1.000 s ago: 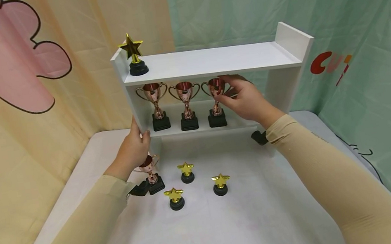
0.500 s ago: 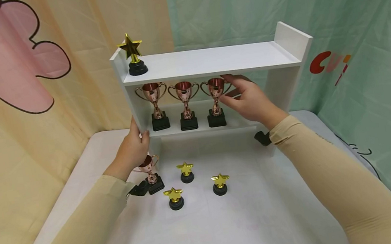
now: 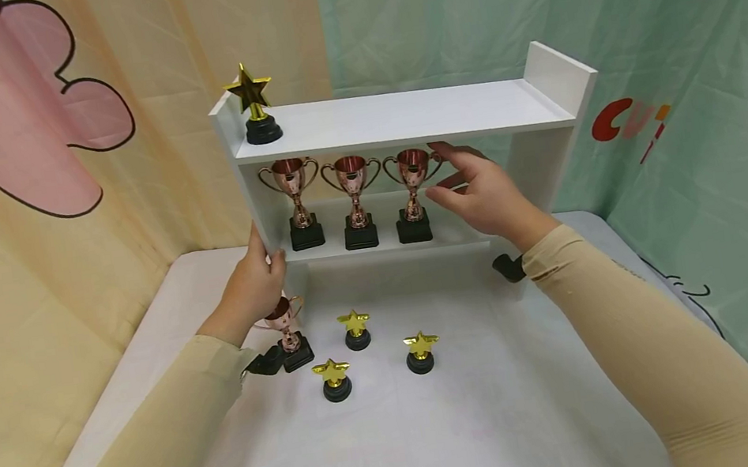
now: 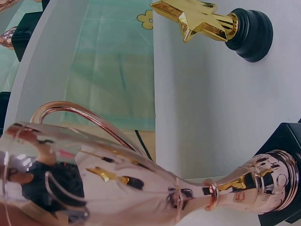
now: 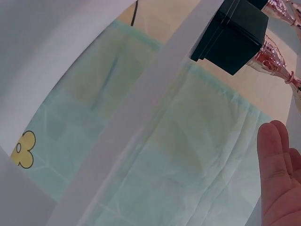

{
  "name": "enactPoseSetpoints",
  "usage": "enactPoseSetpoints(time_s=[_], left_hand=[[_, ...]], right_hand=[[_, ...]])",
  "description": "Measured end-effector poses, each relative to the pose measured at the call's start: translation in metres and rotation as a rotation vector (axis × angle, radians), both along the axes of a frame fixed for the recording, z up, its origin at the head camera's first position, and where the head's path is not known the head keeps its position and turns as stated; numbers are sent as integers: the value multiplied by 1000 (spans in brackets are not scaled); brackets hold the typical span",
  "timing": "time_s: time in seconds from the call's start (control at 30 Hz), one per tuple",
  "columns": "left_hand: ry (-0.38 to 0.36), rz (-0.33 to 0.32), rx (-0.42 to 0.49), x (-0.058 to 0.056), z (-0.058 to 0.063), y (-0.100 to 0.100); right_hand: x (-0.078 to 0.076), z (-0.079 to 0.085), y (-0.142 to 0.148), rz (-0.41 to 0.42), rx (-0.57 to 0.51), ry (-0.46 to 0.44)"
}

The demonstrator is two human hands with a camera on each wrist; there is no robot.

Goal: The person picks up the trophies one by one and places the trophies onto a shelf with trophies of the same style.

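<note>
My left hand (image 3: 252,286) holds the left side panel of the white shelf (image 3: 404,117), its thumb at the front edge. To the right of the third rose-gold trophy cup (image 3: 412,172) on the middle shelf, my right hand (image 3: 487,197) stands with extended fingers, apart from the cup's stem. Its fingertips come close to the cup's right handle; whether they touch cannot be told. Left of that cup stand another trophy cup (image 3: 353,180) and one more trophy cup (image 3: 292,181). A fourth-level gold star trophy (image 3: 258,102) is on the top board at the left end.
Below my left hand, a tilted-looking rose-gold trophy cup (image 4: 122,179) stands on the white table (image 3: 418,443), partly hidden. Small gold star trophies, among them one star trophy (image 3: 421,350), stand in front of the shelf. Printed curtains hang behind.
My right hand has drawn back slightly to the right from the third trophy cup, its thumb leaving the stem. The cup stays on the middle shelf, and my left hand is still.
</note>
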State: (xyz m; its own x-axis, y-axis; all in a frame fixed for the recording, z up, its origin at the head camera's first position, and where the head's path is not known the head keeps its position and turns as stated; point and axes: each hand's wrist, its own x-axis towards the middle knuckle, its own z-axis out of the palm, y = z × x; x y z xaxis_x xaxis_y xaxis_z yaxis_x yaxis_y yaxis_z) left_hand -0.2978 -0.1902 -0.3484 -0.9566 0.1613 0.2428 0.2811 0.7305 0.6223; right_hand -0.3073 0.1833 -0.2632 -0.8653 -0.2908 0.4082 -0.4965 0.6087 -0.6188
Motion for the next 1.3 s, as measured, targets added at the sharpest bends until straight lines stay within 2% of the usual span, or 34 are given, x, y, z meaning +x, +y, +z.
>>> enactPoseSetpoints(time_s=[0.17,0.6,0.9,1.3], left_hand=[[1,-1,-4,0,0,0],[1,-4,2,1,0,0],[-4,-7,3,1,1,0],[7,-11,3,0,1,-1]], right_hand=[[2,-1,3,13,-14,0],[12,-9,16,-14,-30,39],[20,-18,27,-49,9,49],[34,-29,38,-46,49,29]])
